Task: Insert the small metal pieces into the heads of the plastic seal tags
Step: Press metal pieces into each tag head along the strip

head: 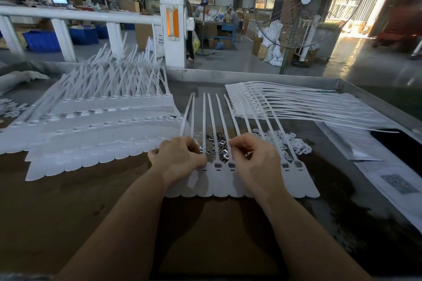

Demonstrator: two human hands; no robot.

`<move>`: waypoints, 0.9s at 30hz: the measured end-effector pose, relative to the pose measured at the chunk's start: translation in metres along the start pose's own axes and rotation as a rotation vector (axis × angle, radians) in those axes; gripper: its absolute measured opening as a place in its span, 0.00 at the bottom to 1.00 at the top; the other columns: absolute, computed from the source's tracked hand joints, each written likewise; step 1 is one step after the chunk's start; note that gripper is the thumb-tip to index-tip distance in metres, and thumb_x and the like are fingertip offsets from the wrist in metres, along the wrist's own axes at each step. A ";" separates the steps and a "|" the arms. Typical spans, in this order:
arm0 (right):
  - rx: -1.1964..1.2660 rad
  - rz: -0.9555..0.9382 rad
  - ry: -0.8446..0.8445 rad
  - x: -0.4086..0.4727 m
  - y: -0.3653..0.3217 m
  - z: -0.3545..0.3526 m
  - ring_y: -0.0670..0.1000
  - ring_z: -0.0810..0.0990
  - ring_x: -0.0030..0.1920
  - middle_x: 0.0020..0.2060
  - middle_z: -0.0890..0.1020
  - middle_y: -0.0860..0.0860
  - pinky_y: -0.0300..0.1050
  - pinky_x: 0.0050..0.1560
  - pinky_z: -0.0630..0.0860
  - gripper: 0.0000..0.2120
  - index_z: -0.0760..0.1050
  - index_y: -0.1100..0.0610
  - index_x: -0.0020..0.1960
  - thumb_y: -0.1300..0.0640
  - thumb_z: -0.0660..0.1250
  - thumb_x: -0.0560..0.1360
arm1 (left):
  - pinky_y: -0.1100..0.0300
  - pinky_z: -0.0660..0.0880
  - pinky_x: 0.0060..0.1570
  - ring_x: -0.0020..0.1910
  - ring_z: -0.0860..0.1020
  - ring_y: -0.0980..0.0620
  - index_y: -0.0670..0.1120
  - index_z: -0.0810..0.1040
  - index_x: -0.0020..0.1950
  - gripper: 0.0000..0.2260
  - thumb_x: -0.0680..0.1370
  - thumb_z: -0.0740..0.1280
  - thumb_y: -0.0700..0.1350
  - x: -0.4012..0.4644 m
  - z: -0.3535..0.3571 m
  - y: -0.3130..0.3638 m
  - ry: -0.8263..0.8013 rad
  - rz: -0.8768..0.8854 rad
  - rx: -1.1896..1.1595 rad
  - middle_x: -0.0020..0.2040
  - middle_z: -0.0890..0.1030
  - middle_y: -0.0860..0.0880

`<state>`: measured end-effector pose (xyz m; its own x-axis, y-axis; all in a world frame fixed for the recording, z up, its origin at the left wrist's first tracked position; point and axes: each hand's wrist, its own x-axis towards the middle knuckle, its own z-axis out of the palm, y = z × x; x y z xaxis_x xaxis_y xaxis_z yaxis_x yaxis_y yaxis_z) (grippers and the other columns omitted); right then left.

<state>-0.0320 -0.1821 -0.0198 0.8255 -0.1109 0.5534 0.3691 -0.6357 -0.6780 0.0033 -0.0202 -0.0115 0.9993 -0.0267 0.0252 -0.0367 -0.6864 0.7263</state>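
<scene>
Nearest to the camera, two bare forearms reach forward over the dark worktable (91, 201). Both hands lie on one joined strip of seal tags (303, 180), whose flat flags point toward the person and whose thin tails run away from them. The left hand (178, 157) has its fingers curled down at the tag heads on the left end of the strip. The right hand (253, 157) also has curled fingers, with the fingertips drawn together as if pinching something small, but the piece itself cannot be seen, so whether it holds one cannot be told.

Just behind the hands, between the tails, lies the loose heap of metal pieces (217, 143).

The risk, as a judgement: a piece so small may slip from the fingertips and fall back into the heap, or enter a head tilted and jam. The hands cover several heads, so one may be missed. Pressing on the strip may also shift it.

Farther away, finished or waiting tags lie in stacked rows at left (96, 130) and in a pile at right (296, 102).
</scene>
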 end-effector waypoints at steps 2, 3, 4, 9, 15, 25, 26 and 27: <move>-0.120 0.038 0.064 0.006 0.003 -0.009 0.45 0.79 0.42 0.41 0.81 0.47 0.40 0.46 0.77 0.06 0.80 0.56 0.49 0.62 0.65 0.75 | 0.51 0.63 0.56 0.52 0.72 0.50 0.53 0.74 0.34 0.06 0.66 0.71 0.48 0.000 0.002 0.000 0.039 0.018 0.065 0.41 0.78 0.54; -0.193 0.074 0.093 0.011 0.005 -0.015 0.46 0.78 0.42 0.43 0.81 0.48 0.41 0.46 0.76 0.06 0.79 0.56 0.50 0.62 0.64 0.75 | 0.52 0.62 0.54 0.52 0.72 0.51 0.54 0.74 0.34 0.06 0.67 0.71 0.49 0.001 0.002 0.000 0.056 0.026 0.092 0.41 0.77 0.55; -0.269 0.113 0.110 0.016 0.007 -0.021 0.46 0.77 0.43 0.44 0.81 0.48 0.41 0.46 0.75 0.07 0.79 0.55 0.50 0.61 0.63 0.76 | 0.53 0.60 0.53 0.51 0.71 0.51 0.55 0.74 0.34 0.06 0.67 0.70 0.49 0.001 0.003 0.000 0.069 0.033 0.112 0.40 0.76 0.57; -0.618 0.243 -0.030 0.032 0.019 -0.038 0.50 0.78 0.48 0.51 0.79 0.51 0.46 0.50 0.77 0.09 0.78 0.54 0.54 0.62 0.63 0.76 | 0.54 0.54 0.48 0.49 0.67 0.53 0.55 0.73 0.34 0.05 0.67 0.68 0.51 0.002 0.007 0.000 0.115 0.070 0.181 0.38 0.72 0.59; -0.902 0.257 -0.197 0.035 0.025 -0.041 0.53 0.74 0.56 0.55 0.73 0.53 0.50 0.56 0.74 0.15 0.75 0.54 0.60 0.60 0.65 0.74 | 0.54 0.54 0.48 0.49 0.64 0.53 0.56 0.72 0.33 0.06 0.67 0.68 0.52 0.005 0.009 -0.001 0.114 0.082 0.207 0.38 0.69 0.60; -0.835 0.238 -0.135 0.033 0.029 -0.040 0.51 0.76 0.51 0.51 0.77 0.52 0.45 0.50 0.74 0.13 0.80 0.50 0.54 0.61 0.70 0.72 | 0.54 0.53 0.48 0.49 0.63 0.53 0.56 0.71 0.33 0.06 0.67 0.67 0.52 0.005 0.011 -0.002 0.118 0.092 0.214 0.37 0.67 0.61; -0.812 0.235 -0.124 0.033 0.030 -0.041 0.51 0.76 0.50 0.51 0.77 0.52 0.44 0.49 0.74 0.12 0.80 0.50 0.54 0.61 0.70 0.72 | 0.54 0.53 0.48 0.49 0.63 0.53 0.56 0.71 0.33 0.06 0.67 0.67 0.52 0.005 0.011 -0.003 0.117 0.092 0.213 0.38 0.68 0.60; -0.798 0.228 -0.114 0.033 0.030 -0.041 0.50 0.75 0.50 0.50 0.77 0.52 0.44 0.49 0.74 0.11 0.80 0.50 0.53 0.60 0.70 0.73 | 0.54 0.53 0.48 0.49 0.63 0.53 0.55 0.71 0.33 0.06 0.67 0.67 0.52 0.004 0.010 -0.003 0.119 0.092 0.212 0.38 0.68 0.60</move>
<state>-0.0113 -0.2364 -0.0024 0.8971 -0.2515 0.3633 -0.1898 -0.9618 -0.1974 0.0079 -0.0262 -0.0205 0.9846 -0.0191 0.1738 -0.1144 -0.8221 0.5577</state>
